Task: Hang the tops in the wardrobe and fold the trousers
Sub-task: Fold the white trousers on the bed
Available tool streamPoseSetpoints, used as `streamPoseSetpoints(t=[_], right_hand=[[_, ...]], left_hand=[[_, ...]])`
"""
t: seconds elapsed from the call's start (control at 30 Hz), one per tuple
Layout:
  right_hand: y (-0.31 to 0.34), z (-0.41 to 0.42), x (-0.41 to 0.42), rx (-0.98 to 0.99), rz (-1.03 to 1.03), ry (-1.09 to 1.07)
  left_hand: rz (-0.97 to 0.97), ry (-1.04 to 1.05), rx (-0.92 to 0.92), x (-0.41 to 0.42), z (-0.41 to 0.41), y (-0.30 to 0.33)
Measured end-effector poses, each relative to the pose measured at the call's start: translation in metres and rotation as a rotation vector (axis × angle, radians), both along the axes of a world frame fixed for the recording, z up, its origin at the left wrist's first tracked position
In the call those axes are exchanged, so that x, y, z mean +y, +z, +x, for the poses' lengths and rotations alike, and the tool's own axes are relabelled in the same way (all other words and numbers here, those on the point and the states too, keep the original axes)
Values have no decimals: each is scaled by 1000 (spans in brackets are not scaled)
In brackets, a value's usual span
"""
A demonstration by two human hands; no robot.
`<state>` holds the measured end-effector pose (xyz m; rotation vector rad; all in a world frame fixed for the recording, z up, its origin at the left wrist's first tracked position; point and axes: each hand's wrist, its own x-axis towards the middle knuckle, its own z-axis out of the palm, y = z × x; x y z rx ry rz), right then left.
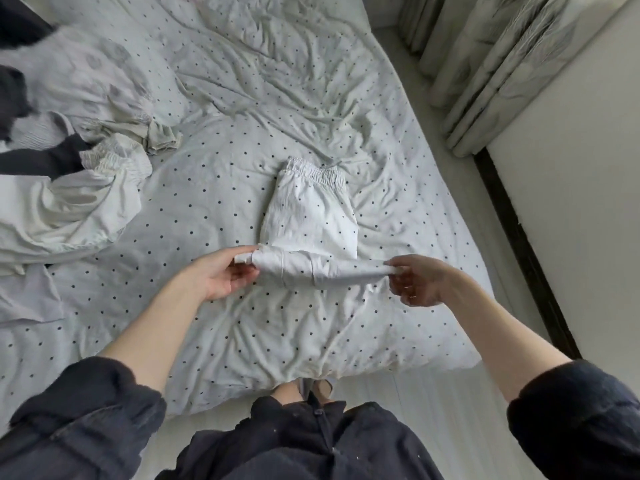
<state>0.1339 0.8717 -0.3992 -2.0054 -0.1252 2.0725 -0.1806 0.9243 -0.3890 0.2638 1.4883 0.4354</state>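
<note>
Folding white trousers (pixel 311 216) on bed (pixel 242 327): left hand (pixel 221 275) and right hand (pixel 420 280) fingers pinch the hem ends, 9 and 3 o'clock. Soft, light, floppy; grip the corners.

no readable text, no labels, no brand marks, no numbers or signs on anything in view

Polka-dot bedsheet (pixel 242 168), rumpled, fills centre. Pleated curtains (pixel 491 64) at 2 o'clock. Dark floor strip (pixel 519 244) at 3 o'clock.
</note>
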Motion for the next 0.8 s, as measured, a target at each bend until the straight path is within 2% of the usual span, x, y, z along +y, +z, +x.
streamPoseSetpoints(t=[0.13, 0.3, 0.4, 0.43, 0.5, 0.57, 0.63, 0.7, 0.8], right_hand=[[10, 5, 53, -30, 52, -74], [4, 4, 127, -96, 119, -184], [-8, -5, 159, -139, 302, -280], [-15, -10, 167, -210, 376, -277], [-33, -25, 170, -459, 538, -126], [-51, -46, 158, -706, 734, 180], [-72, -66, 143, -840, 935, 494], [-92, -78, 134, -934, 1025, 708], [-118, -84, 140, -953, 929, 895]], left_hand=[[19, 178, -33, 49, 14, 2], [67, 197, -30, 125, 33, -7], [189, 157, 35, 162, 45, -18], [264, 101, 131, 170, 49, -26], [506, -168, 489, 171, 56, -44], [892, -603, 822, 151, 63, -63], [1170, -962, 978, 127, 72, -86], [1192, -1168, 1060, 116, 76, -107], [1097, -1273, 1120, 125, 68, -135]])
